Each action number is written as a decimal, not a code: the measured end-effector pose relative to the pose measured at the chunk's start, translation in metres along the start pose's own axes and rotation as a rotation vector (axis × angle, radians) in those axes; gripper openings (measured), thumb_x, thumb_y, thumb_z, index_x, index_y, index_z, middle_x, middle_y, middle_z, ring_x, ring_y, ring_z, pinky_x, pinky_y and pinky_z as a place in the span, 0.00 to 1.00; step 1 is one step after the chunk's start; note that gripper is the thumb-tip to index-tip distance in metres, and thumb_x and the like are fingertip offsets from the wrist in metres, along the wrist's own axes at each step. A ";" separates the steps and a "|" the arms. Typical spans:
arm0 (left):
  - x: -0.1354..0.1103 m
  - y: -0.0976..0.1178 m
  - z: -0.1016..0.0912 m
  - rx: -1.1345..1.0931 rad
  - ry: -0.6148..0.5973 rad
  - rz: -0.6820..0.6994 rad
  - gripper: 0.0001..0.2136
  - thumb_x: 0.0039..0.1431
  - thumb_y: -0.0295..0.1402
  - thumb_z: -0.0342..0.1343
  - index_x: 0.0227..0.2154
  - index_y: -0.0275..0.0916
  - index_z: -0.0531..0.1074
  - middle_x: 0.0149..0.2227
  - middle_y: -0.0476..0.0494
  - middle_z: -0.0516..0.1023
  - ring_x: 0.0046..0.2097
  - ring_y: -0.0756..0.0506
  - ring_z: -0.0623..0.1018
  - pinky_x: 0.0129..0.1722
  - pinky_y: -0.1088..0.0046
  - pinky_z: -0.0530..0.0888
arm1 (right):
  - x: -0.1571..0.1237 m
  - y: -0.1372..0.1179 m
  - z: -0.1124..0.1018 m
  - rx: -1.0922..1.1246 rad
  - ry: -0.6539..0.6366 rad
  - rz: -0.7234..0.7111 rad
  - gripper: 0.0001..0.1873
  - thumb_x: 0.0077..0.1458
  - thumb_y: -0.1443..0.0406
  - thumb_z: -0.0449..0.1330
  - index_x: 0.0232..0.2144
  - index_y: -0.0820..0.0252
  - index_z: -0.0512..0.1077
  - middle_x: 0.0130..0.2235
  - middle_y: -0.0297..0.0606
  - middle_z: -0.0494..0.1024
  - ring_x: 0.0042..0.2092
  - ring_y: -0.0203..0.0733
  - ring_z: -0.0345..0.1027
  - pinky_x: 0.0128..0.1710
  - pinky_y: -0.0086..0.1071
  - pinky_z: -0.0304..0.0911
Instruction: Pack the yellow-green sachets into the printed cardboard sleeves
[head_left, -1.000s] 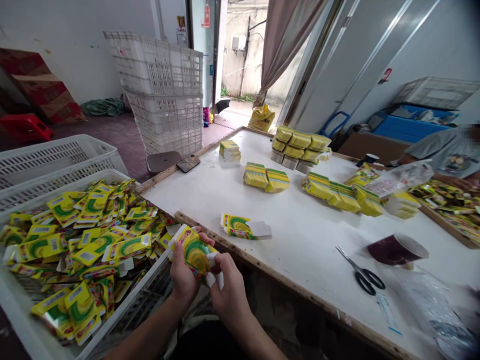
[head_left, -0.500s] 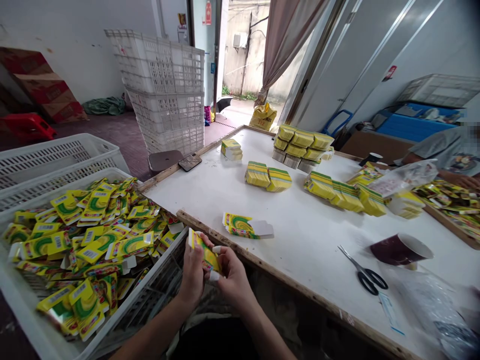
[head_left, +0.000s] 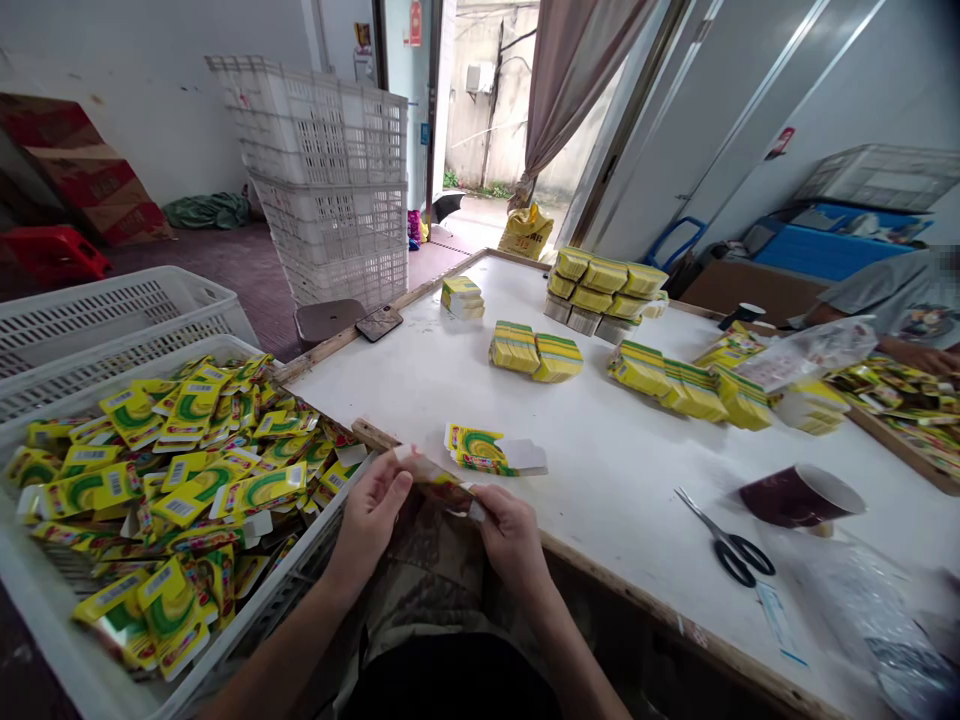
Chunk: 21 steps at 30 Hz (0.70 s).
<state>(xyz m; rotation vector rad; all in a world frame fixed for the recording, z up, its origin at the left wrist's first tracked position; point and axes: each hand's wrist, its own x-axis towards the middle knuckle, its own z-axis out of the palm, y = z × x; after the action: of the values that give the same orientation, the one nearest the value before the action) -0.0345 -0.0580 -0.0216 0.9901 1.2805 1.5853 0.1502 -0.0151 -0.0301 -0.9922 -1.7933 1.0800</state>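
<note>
My left hand (head_left: 375, 505) and my right hand (head_left: 514, 530) grip a small carton (head_left: 439, 482) by its two ends, just over the table's wooden edge. Motion smears the carton, which shows white, red and yellow, so its print cannot be read. On the white table (head_left: 420, 385) beyond my hands lies another yellow-and-green carton (head_left: 480, 450), its white end flap sticking out to the right. To my left, a white plastic crate (head_left: 247, 625) holds a heap of similar yellow cartons (head_left: 180, 480).
Bundled yellow cartons (head_left: 536, 352) stand across the table, with more stacked behind. Scissors (head_left: 731, 550), a dark red cup (head_left: 799, 497) and clear plastic (head_left: 862, 610) lie on the right. A phone (head_left: 379, 322) rests at the left edge. Someone's hand (head_left: 922, 355) is at the far right.
My hands have moved apart, the right one going right. The carton, earlier tilted and tucked between both hands, is now stretched between them, with more of it showing.
</note>
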 end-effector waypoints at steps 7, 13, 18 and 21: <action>-0.008 0.020 -0.022 0.699 -0.569 -0.011 0.46 0.35 0.46 0.70 0.60 0.39 0.61 0.59 0.34 0.68 0.60 0.33 0.68 0.60 0.53 0.62 | -0.006 -0.015 0.000 -0.608 -0.125 -0.589 0.08 0.60 0.65 0.58 0.40 0.51 0.76 0.35 0.34 0.78 0.42 0.43 0.65 0.55 0.43 0.53; -0.010 0.012 -0.022 0.665 -0.818 -0.020 0.52 0.31 0.45 0.71 0.62 0.38 0.55 0.62 0.33 0.64 0.61 0.32 0.64 0.60 0.56 0.63 | -0.011 -0.014 0.004 -0.666 -0.144 -0.651 0.08 0.61 0.66 0.57 0.39 0.48 0.75 0.35 0.31 0.77 0.49 0.42 0.64 0.65 0.45 0.38; -0.012 -0.002 0.001 0.560 -0.476 -0.008 0.34 0.47 0.36 0.63 0.57 0.39 0.57 0.53 0.39 0.72 0.51 0.41 0.74 0.52 0.64 0.71 | -0.017 -0.010 0.008 -0.555 -0.123 -0.594 0.20 0.59 0.71 0.56 0.50 0.46 0.70 0.48 0.36 0.72 0.57 0.46 0.59 0.65 0.51 0.41; -0.015 -0.007 0.008 0.661 -0.353 0.067 0.30 0.51 0.37 0.60 0.55 0.39 0.56 0.47 0.40 0.74 0.46 0.41 0.76 0.47 0.63 0.72 | -0.019 -0.005 0.008 -0.309 0.130 -0.357 0.33 0.57 0.69 0.57 0.62 0.52 0.54 0.62 0.47 0.56 0.64 0.53 0.48 0.63 0.54 0.47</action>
<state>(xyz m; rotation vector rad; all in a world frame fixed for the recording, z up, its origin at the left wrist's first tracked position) -0.0213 -0.0688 -0.0286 1.6470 1.5521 0.9648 0.1487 -0.0361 -0.0320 -0.8506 -1.9704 0.5193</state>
